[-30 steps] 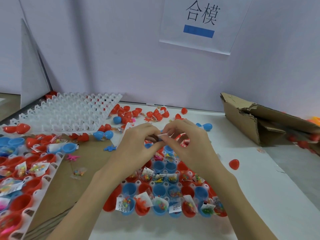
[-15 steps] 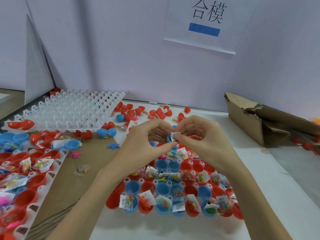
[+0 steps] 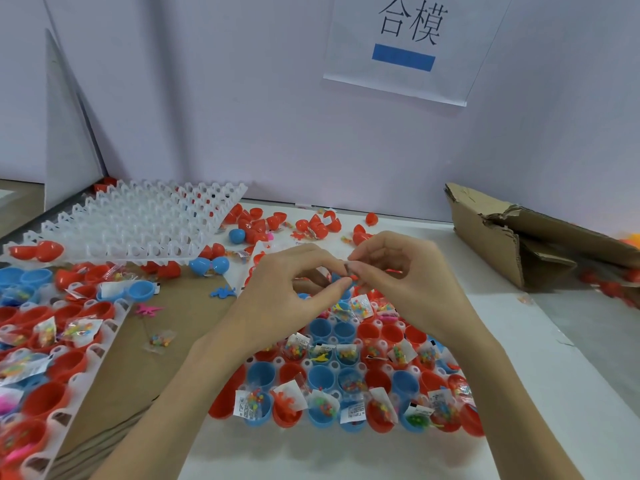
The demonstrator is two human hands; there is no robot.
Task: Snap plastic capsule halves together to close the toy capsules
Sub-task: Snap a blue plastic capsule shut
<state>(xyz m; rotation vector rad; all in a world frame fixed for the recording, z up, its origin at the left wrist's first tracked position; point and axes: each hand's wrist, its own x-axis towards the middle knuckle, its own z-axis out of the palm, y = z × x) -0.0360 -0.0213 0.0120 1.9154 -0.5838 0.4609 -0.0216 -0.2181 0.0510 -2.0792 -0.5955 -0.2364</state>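
Observation:
My left hand [image 3: 294,292] and my right hand [image 3: 398,275] meet above the middle tray [image 3: 332,367], both pinching a small blue capsule half [image 3: 337,277] with a bit of red and a toy packet at its rim. Most of that piece is hidden by my fingers. Below my hands the tray holds several open red and blue capsule halves [image 3: 322,377], many with small packets of coloured toys in them.
A second filled tray [image 3: 52,344] lies at the left. An empty white tray [image 3: 138,223] sits at the back left, with loose red halves [image 3: 311,226] and closed blue capsules [image 3: 209,265] behind. A torn cardboard box [image 3: 519,237] stands at the right.
My hands stay together on the small piece; my right fingers have shifted on its rim. The head camera has tilted, so the trays sit slightly lower right in view.

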